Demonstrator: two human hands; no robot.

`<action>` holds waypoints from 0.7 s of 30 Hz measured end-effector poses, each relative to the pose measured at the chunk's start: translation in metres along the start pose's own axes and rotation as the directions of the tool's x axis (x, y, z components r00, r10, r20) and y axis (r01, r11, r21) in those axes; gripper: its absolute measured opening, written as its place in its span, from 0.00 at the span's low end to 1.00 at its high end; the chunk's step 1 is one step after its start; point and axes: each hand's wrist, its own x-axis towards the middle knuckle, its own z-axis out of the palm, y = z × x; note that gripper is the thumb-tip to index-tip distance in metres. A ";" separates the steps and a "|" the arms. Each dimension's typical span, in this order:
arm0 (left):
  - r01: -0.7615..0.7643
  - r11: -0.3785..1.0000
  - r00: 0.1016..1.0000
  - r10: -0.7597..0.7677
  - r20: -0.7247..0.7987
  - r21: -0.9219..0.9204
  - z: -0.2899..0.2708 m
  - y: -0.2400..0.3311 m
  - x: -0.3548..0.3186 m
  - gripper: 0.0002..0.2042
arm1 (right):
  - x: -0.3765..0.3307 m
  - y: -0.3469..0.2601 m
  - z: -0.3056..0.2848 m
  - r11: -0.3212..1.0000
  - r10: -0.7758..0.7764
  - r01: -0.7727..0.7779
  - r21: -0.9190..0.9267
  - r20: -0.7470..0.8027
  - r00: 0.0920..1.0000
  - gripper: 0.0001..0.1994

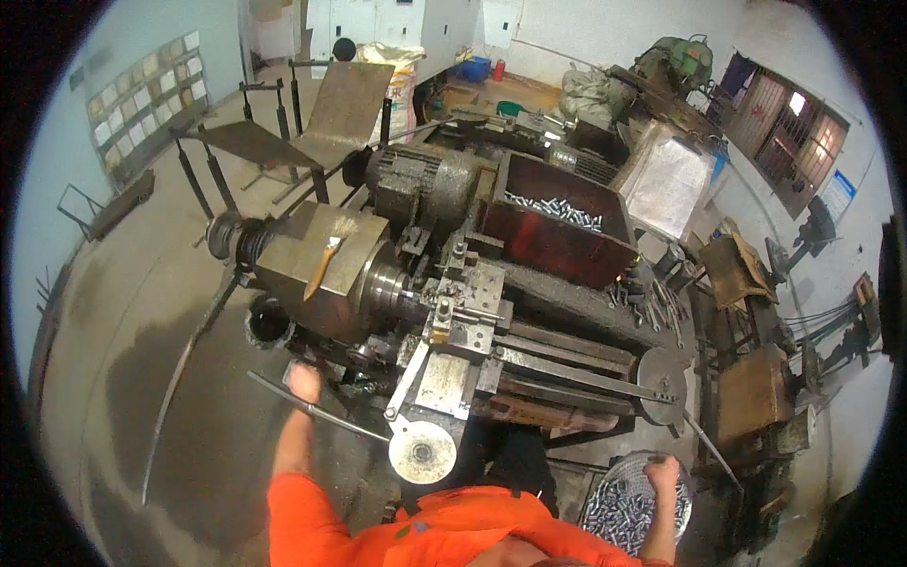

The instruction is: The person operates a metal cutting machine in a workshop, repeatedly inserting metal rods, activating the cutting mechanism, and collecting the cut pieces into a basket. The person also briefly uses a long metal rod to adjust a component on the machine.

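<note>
In the head view, the left hand (303, 382) is curled nearly into a fist at the long metal lever (351, 425), which crosses by the wrist; whether the fingers are wrapped round it cannot be told. The lever slants out past the front edge of the machine (307, 248), its inner end at a pale round disc (422, 452) on that edge. The right hand (662, 471) is also curled, over the far rim of a round basket (688, 489) near the front edge's right end; whether it has hold of anything is unclear. Small shiny metal pieces (614, 515) lie heaped in the basket. On the machine's left end, a wooden-handled brush (322, 271) rests on the boxy housing. Toward the back edge, a dark red bin (557, 248) contains similar pieces, beside a grimy motor (420, 180).
</note>
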 end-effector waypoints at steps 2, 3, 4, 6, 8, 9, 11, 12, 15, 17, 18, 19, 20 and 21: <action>-0.115 0.993 0.972 0.105 0.210 0.033 -0.049 0.006 0.000 0.14 | 0.009 0.000 -0.015 0.998 -0.047 0.047 -0.030 0.003 0.999 0.14; -0.228 0.964 0.936 0.178 0.305 0.139 -0.075 0.008 0.006 0.15 | 0.017 -0.005 -0.020 0.998 -0.066 0.066 0.004 0.018 0.998 0.14; -0.344 0.909 0.886 0.231 0.401 0.235 -0.091 0.004 0.011 0.16 | 0.026 -0.014 -0.026 0.995 -0.087 0.085 0.043 0.037 0.995 0.14; -0.304 0.926 0.923 0.229 0.308 0.223 -0.077 -0.020 0.006 0.14 | 0.042 -0.081 -0.051 0.986 -0.158 0.154 0.058 0.070 0.985 0.14; -0.183 0.978 0.956 0.155 0.249 0.096 -0.065 -0.015 0.002 0.14 | 0.060 -0.115 -0.059 0.959 -0.232 0.234 0.161 -0.029 0.972 0.16; -0.088 0.996 0.964 0.088 0.250 -0.011 -0.062 -0.016 -0.002 0.17 | 0.065 -0.142 -0.064 0.933 -0.312 0.314 0.178 -0.037 0.949 0.16; -0.061 0.983 0.972 0.098 0.213 -0.172 -0.056 -0.044 -0.014 0.22 | 0.077 -0.202 -0.064 0.849 -0.465 0.455 0.268 -0.029 0.885 0.17; -0.067 0.969 0.974 0.116 0.197 -0.239 -0.050 -0.070 -0.019 0.23 | 0.082 -0.234 -0.060 0.790 -0.537 0.510 0.340 -0.016 0.843 0.18; 0.027 0.992 0.841 0.042 0.539 -0.119 -0.125 -0.060 -0.030 0.15 | 0.071 -0.320 -0.057 0.623 -0.729 0.639 0.451 0.039 0.683 0.20; 0.008 0.980 0.926 0.068 0.371 -0.198 -0.190 -0.072 -0.034 0.12 | 0.047 -0.387 -0.056 0.487 -0.818 0.619 0.616 0.074 0.570 0.20; 0.069 0.927 0.967 0.029 0.254 -0.369 -0.217 -0.084 -0.030 0.12 | 0.044 -0.416 -0.041 0.383 -0.888 0.740 0.553 0.000 0.460 0.19; -0.049 0.964 0.996 0.065 0.054 -0.261 -0.255 -0.077 -0.030 0.12 | 0.037 -0.443 -0.030 0.346 -0.907 0.747 0.567 -0.001 0.421 0.19; -0.156 0.979 0.980 0.136 -0.142 -0.134 -0.294 -0.065 -0.028 0.12 | 0.037 -0.464 -0.014 0.213 -0.947 0.813 0.542 -0.089 0.308 0.19; -0.127 0.988 0.966 0.102 -0.238 -0.093 -0.328 -0.069 -0.027 0.12 | 0.019 -0.492 -0.013 0.191 -0.962 0.866 0.462 -0.086 0.258 0.19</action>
